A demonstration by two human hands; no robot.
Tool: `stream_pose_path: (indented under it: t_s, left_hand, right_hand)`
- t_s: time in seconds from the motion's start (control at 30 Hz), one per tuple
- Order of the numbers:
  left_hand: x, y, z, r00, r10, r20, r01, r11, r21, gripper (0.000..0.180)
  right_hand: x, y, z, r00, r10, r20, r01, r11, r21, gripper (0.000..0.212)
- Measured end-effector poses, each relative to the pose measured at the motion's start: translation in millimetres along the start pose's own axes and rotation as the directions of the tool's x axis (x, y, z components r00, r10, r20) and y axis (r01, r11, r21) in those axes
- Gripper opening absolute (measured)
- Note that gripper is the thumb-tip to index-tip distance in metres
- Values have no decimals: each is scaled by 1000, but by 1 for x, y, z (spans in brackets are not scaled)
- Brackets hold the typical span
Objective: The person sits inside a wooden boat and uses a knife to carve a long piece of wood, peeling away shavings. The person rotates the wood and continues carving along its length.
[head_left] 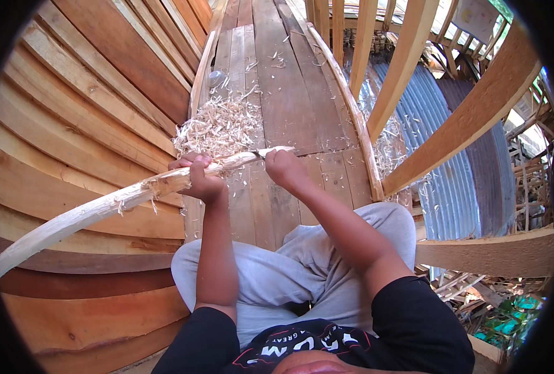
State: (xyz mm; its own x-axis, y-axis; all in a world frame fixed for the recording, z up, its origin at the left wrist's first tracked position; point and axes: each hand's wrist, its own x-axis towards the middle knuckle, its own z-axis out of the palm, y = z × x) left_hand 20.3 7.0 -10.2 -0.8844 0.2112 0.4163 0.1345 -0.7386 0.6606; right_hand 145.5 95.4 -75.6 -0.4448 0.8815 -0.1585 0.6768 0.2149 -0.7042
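A long, pale, curved wooden stick (96,209) runs from the lower left up to the middle, with curls of shaved wood along it. My left hand (201,177) is closed around its upper part. My right hand (284,167) grips near the stick's thin tip, apparently holding a small blade against it, though the tool is mostly hidden by the fingers. Both forearms reach up from my lap, where I sit in grey trousers (277,274).
A pile of wood shavings (218,128) lies on the plank floor (277,81) just beyond my hands. A wall of stacked curved planks (77,118) rises at left. Wooden railing beams (470,118) and corrugated metal roofing (439,181) stand at right, past the floor's edge.
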Motion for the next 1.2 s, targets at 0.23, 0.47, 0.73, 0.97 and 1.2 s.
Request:
stream_pose_path:
  t_s: [0.23, 0.47, 0.73, 0.97, 1.2]
  left_hand:
    - [-3, 8, 1, 992, 64, 105, -72, 994, 80, 24]
    - [-27, 2, 16, 922, 121, 368, -151, 987, 54, 24]
    - [-16, 8, 19, 979, 92, 180, -112, 988, 108, 24]
    - [6, 1, 1, 998, 14, -64, -10, 997, 71, 23]
    - [3, 3, 0, 997, 68, 47, -71, 996, 60, 24]
  right_hand:
    - [-33, -43, -30, 996, -93, -4, 92, 991, -99, 46]
    - [45, 94, 6, 986, 166, 13, -154, 938, -312, 42]
    - [-9, -14, -29, 994, 46, 97, -45, 999, -13, 51]
    - [9, -4, 4, 1000, 22, 22, -23, 1000, 21, 53]
    - [-37, -54, -28, 996, -61, 68, 64, 997, -41, 51]
